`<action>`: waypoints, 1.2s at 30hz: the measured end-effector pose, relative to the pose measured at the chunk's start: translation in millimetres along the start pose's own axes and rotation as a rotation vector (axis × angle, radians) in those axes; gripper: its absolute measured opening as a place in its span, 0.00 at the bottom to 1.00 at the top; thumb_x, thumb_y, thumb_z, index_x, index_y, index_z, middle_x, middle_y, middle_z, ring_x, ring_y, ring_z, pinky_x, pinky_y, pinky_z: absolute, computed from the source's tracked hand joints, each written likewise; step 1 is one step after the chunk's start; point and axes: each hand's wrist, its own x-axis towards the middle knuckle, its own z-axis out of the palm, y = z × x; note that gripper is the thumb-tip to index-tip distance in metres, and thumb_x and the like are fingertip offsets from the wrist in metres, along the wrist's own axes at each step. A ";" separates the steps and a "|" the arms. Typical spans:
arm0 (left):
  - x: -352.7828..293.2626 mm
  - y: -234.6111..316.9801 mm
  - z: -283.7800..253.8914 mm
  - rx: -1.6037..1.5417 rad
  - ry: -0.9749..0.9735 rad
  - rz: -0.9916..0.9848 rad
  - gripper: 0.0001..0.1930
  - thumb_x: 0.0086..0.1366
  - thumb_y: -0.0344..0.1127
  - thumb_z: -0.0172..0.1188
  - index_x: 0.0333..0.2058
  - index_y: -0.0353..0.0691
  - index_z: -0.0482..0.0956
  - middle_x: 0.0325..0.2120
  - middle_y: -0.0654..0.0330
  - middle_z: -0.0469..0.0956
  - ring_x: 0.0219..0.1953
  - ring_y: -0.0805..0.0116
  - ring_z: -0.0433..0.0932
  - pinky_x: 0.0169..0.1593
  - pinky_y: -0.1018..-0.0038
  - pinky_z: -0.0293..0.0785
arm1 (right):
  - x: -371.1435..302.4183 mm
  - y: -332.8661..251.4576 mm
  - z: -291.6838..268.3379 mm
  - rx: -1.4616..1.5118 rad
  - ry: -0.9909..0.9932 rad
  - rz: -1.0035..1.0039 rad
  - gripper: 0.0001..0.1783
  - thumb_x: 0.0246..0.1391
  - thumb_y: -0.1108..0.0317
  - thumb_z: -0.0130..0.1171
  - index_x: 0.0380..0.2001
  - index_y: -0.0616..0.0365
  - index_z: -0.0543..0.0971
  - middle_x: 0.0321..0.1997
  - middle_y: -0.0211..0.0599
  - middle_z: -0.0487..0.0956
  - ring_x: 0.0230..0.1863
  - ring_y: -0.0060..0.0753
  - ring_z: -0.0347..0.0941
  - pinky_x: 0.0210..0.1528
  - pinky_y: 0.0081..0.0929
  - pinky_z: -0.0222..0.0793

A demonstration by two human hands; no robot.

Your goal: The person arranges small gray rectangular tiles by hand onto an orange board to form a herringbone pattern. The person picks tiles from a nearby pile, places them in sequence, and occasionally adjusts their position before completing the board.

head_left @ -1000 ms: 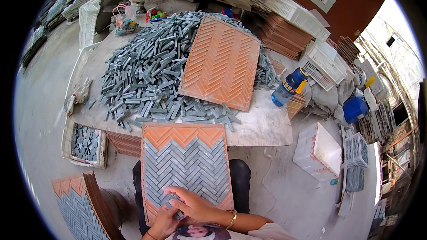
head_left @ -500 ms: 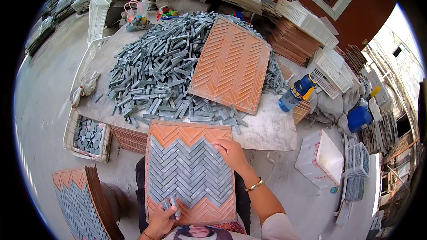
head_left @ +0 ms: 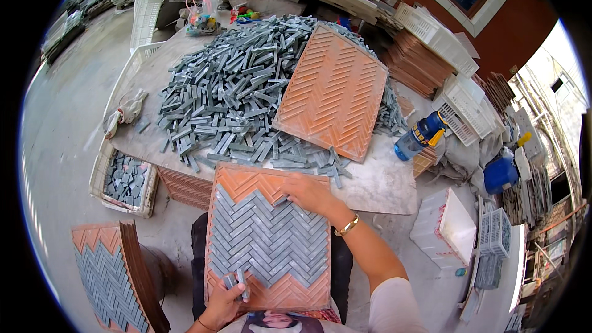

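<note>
An orange herringbone-grooved mould (head_left: 269, 172) rests across my lap, its middle filled with slim grey stone strips (head_left: 265, 240). Bare orange grooves show along its top and bottom edges. My right hand (head_left: 310, 194), with a bracelet at the wrist, pinches a grey strip (head_left: 280, 200) at the upper border of the laid pattern. Down at the lower left corner, my left hand (head_left: 223, 303) is closed around a few loose grey strips (head_left: 237, 282). Beyond the mould, a big heap of the same strips (head_left: 228, 86) covers the table (head_left: 385, 188), with an empty orange mould (head_left: 333, 92) leaning on it.
At my left stands a stack of moulds (head_left: 102, 280), the top one filled with strips. A white crate (head_left: 151, 200) of grey pieces sits by the table's left side. A blue bottle (head_left: 419, 137) stands at the table's right edge, above a white foam box (head_left: 435, 234).
My right hand has moved left along the pattern's upper border, and a grey strip now shows at its fingertips. My left hand keeps its strips. The whole view has shifted slightly.
</note>
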 end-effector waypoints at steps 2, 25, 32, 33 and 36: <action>-2.4 0.6 1.5 -0.002 0.016 0.016 0.12 0.60 0.31 0.63 0.40 0.37 0.70 0.29 0.61 0.73 0.26 0.71 0.72 0.32 0.76 0.70 | -1.6 1.7 -8.0 0.008 -0.091 0.118 0.14 0.47 0.73 0.61 0.40 0.55 0.76 0.38 0.33 0.75 0.43 0.33 0.72 0.43 0.26 0.70; -2.4 0.5 7.6 0.153 -0.044 -0.152 0.18 0.59 0.30 0.63 0.46 0.38 0.68 0.27 0.64 0.71 0.25 0.74 0.70 0.28 0.80 0.66 | -135.8 -142.4 35.0 1.574 0.333 0.789 0.10 0.59 0.69 0.54 0.41 0.59 0.67 0.34 0.43 0.78 0.22 0.16 0.65 0.25 0.13 0.63; -3.6 1.9 12.0 0.132 -0.053 -0.158 0.19 0.58 0.31 0.64 0.46 0.38 0.69 0.25 0.61 0.72 0.25 0.71 0.71 0.29 0.77 0.67 | -137.8 -138.5 36.8 1.494 0.237 0.786 0.16 0.54 0.70 0.61 0.44 0.62 0.69 0.35 0.37 0.78 0.24 0.14 0.66 0.25 0.13 0.63; -3.4 2.3 12.6 0.154 -0.048 -0.154 0.18 0.58 0.31 0.64 0.45 0.38 0.69 0.25 0.61 0.73 0.25 0.71 0.72 0.29 0.77 0.68 | -136.9 -140.4 37.3 1.473 0.237 0.800 0.16 0.54 0.70 0.62 0.43 0.62 0.70 0.34 0.35 0.78 0.25 0.14 0.66 0.26 0.13 0.63; -1.7 2.5 15.4 0.214 -0.054 -0.155 0.15 0.58 0.31 0.64 0.42 0.36 0.71 0.25 0.60 0.73 0.25 0.71 0.72 0.29 0.77 0.68 | -144.0 -140.8 47.6 1.405 0.288 0.728 0.16 0.54 0.68 0.64 0.42 0.62 0.73 0.30 0.26 0.75 0.27 0.11 0.66 0.28 0.12 0.62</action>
